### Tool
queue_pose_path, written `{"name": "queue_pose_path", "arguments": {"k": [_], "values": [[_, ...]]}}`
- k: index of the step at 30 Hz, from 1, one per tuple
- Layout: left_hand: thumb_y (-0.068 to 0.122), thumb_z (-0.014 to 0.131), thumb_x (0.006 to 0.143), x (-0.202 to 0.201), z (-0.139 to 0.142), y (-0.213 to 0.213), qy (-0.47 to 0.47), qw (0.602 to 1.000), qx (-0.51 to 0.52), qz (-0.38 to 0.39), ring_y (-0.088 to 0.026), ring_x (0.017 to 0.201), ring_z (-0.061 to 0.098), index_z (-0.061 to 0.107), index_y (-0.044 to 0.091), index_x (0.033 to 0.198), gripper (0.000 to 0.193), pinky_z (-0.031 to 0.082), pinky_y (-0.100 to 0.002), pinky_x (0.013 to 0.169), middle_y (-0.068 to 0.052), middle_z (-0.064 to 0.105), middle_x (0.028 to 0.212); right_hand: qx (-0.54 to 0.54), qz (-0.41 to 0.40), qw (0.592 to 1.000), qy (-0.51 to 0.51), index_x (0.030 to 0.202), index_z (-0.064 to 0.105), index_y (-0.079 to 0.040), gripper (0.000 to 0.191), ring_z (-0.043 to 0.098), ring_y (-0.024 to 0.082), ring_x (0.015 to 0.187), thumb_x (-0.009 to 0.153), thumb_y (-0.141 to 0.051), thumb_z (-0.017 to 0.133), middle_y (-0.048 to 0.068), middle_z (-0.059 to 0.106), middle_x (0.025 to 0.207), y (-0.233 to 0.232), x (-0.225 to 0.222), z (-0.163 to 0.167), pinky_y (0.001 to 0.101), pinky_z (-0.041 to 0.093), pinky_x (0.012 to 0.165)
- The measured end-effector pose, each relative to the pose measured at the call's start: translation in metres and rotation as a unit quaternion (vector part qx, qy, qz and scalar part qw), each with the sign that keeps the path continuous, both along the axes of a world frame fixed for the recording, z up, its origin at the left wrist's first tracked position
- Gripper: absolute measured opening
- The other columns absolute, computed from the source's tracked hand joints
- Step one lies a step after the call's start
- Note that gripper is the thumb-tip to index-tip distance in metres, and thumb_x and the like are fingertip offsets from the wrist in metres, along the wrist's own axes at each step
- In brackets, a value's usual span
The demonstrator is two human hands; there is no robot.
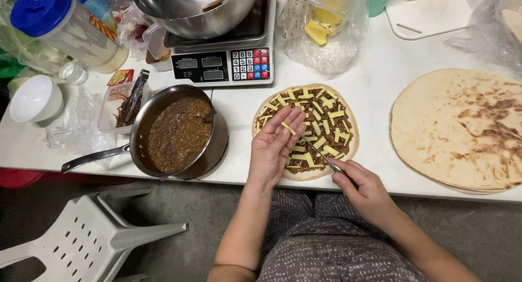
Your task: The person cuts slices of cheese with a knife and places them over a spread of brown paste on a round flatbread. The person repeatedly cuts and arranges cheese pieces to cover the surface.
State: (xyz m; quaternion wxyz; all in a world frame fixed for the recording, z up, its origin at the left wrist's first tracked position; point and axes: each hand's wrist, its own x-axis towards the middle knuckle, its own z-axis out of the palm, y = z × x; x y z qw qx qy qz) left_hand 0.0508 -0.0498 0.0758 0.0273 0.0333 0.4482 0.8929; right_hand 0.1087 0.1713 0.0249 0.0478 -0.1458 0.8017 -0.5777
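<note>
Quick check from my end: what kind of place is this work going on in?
Probably a small food-prep kitchen or stall: a white table holds a digital scale, a pan of brown sauce and flatbreads, one topped with cheese strips.

Bright, even overhead light, soft shadows, mild glare on the steel bowl, edges bowed.

Bare forearms, no sleeves, grey speckled patterned trousers
</note>
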Motion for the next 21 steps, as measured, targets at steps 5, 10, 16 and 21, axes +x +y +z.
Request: {"name": "queue_pose_path", "arguments": {"k": [5, 10, 16, 21], "values": [[-0.004, 0.047, 0.105, 0.003, 0.000, 0.004, 0.034, 0.999, -0.007, -0.005, -0.033, 0.142, 0.051, 0.043, -0.005, 0.150, 0.045, 0.045, -0.043, 0.120, -0.024, 0.049, 0.152, 0.022, 0.010, 1.000, 0.004, 0.136, 0.063, -0.006, 0.041, 0.069, 0.017, 0.096, 0.097, -0.020, 0.061, 0.010, 0.072, 0.105, -0.004, 0.001, 0.015, 0.0298, 0.053, 0.088], [-0.002, 0.047, 0.105, 0.004, -0.002, 0.003, 0.035, 0.999, -0.032, -0.007, -0.034, 0.142, 0.051, 0.042, -0.006, 0.150, 0.046, 0.045, -0.044, 0.120, -0.025, 0.050, 0.152, 0.042, 0.007, 0.999, -0.008, 0.135, 0.063, -0.007, 0.040, 0.069, 0.017, 0.096, 0.098, -0.020, 0.060, 0.009, 0.072, 0.106, -0.004, 0.001, 0.020, 0.0301, 0.053, 0.088], [-0.001, 0.047, 0.106, 0.004, -0.004, 0.003, 0.050, 0.998, -0.031, -0.010, -0.035, 0.142, 0.051, 0.043, -0.005, 0.150, 0.044, 0.046, -0.044, 0.120, -0.026, 0.051, 0.151, 0.042, -0.003, 0.999, 0.033, 0.135, 0.064, -0.007, 0.039, 0.069, 0.018, 0.093, 0.098, -0.019, 0.060, 0.010, 0.072, 0.106, -0.006, 0.002, 0.021, 0.0299, 0.054, 0.086], [-0.003, 0.046, 0.106, 0.004, -0.005, 0.004, 0.039, 0.999, -0.031, -0.003, -0.034, 0.139, 0.053, 0.042, -0.004, 0.151, 0.045, 0.047, -0.044, 0.118, -0.026, 0.052, 0.149, 0.078, -0.033, 0.995, 0.045, 0.134, 0.066, -0.009, 0.039, 0.067, 0.020, 0.080, 0.097, -0.018, 0.062, 0.010, 0.069, 0.096, -0.010, 0.002, 0.021, 0.0312, 0.054, 0.075]]}}
